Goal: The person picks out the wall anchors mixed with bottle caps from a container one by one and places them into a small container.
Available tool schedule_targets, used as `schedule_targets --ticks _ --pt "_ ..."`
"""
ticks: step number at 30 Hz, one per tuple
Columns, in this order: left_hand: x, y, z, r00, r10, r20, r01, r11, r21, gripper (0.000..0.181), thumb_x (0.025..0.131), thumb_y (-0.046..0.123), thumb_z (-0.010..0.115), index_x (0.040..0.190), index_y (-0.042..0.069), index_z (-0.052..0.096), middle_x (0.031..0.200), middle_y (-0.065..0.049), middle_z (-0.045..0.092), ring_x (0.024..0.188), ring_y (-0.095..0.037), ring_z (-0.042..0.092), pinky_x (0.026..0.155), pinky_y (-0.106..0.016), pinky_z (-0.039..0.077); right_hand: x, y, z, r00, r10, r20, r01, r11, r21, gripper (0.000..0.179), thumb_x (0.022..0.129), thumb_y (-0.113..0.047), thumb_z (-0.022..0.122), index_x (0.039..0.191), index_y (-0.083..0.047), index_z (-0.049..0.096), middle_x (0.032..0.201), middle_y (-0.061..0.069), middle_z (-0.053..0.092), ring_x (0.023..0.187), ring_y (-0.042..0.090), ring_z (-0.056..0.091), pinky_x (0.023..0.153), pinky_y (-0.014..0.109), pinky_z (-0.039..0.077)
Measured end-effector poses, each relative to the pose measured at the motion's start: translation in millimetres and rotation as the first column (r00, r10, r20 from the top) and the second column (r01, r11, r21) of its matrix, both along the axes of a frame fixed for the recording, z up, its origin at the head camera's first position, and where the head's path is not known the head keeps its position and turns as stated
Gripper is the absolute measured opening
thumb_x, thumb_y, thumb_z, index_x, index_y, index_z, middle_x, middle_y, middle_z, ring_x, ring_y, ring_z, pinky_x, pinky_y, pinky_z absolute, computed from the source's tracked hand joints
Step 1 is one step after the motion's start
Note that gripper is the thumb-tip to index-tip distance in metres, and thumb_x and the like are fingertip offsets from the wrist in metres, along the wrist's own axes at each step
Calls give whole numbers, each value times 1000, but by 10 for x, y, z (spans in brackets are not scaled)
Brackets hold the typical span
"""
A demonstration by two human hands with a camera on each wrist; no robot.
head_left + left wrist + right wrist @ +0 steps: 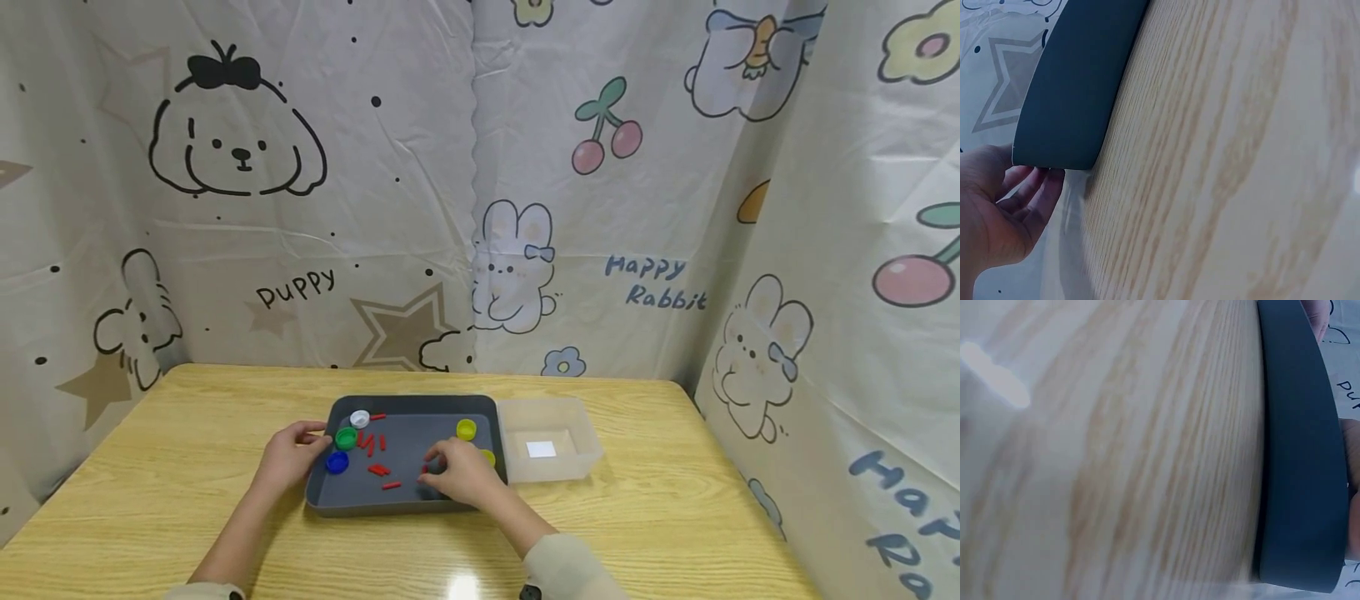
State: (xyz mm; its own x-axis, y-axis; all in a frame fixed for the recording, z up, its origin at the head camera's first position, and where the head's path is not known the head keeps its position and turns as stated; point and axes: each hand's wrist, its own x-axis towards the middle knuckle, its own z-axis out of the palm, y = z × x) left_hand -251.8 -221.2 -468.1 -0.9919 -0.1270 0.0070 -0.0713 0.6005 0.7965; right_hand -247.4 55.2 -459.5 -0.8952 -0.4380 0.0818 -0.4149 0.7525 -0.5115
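Observation:
A dark grey tray (pixel 405 504) lies on the table, with several short red sticks (pixel 392 485) scattered in it. My left hand (pixel 288 457) holds the tray's left side; in the left wrist view its fingers (pixel 1047 190) curve against the outer end wall. Over the right part of the tray, my right hand (pixel 463 477) pinches a small red stick (pixel 425 470) between thumb and index finger. The tray's wall hides most of this hand (pixel 1354 487) in the right wrist view.
Along the tray's left side sit a white cap (pixel 360 419), a green cap (pixel 346 438) and a blue cap (pixel 337 462). A yellow cap (pixel 466 430) stands at the right, another partly behind my right hand. A clear plastic box (pixel 588 454) adjoins the tray's right side.

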Motion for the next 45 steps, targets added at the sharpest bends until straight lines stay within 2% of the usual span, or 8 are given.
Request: schedule_targets --ticks 11,18,28,35,41,45 --pt "-9 -1 -13 1000 4 -2 -4 1000 -4 39 89 20 61 120 -5 57 106 -26 63 94 -33 61 65 -27 47 -57 -44 -65 999 -35 4 35 998 53 29 75 -35 77 96 -16 69 79 -5 57 67 4 52 57 19 41" --pt "-2 -3 -10 1000 -1 1 1 1000 -8 40 89 21 61 120 -5 57 107 -26 62 96 -35 60 71 -33 49 -52 -52 -59 999 -32 -19 34 997 76 25 75 -33 78 89 -14 70 78 -4 56 67 6 52 58 20 41" --pt "-15 15 -13 1000 4 8 -4 1000 3 40 90 21 60 121 -4 56 109 -26 62 100 -37 59 80 -43 49 -73 -52 -55 999 -35 -18 36 996 76 21 76 -29 76 88 -13 69 80 -2 57 63 5 49 55 20 39" --pt "-9 -4 -14 1000 5 -1 -5 1000 11 40 90 20 61 121 -5 56 108 -27 62 96 -36 60 71 -34 50 -78 -50 -37 999 -26 -19 27 999 45 20 77 -28 75 88 -13 69 75 -4 53 61 4 44 54 19 37" --pt "8 13 -15 1000 11 -5 -11 1000 17 39 90 19 59 120 -6 55 107 -27 62 98 -37 58 80 -43 49 -90 -34 0 999 -29 -28 29 1000 0 21 79 -27 73 93 -12 69 70 -5 51 58 5 45 51 19 37" --pt "12 24 -32 999 20 -25 -20 1000 8 38 90 18 59 119 -6 56 105 -26 62 97 -37 58 82 -45 47 -100 -19 25 999 -33 -38 32 999 -20 19 80 -27 72 93 -13 69 64 -8 50 59 6 47 51 19 37"
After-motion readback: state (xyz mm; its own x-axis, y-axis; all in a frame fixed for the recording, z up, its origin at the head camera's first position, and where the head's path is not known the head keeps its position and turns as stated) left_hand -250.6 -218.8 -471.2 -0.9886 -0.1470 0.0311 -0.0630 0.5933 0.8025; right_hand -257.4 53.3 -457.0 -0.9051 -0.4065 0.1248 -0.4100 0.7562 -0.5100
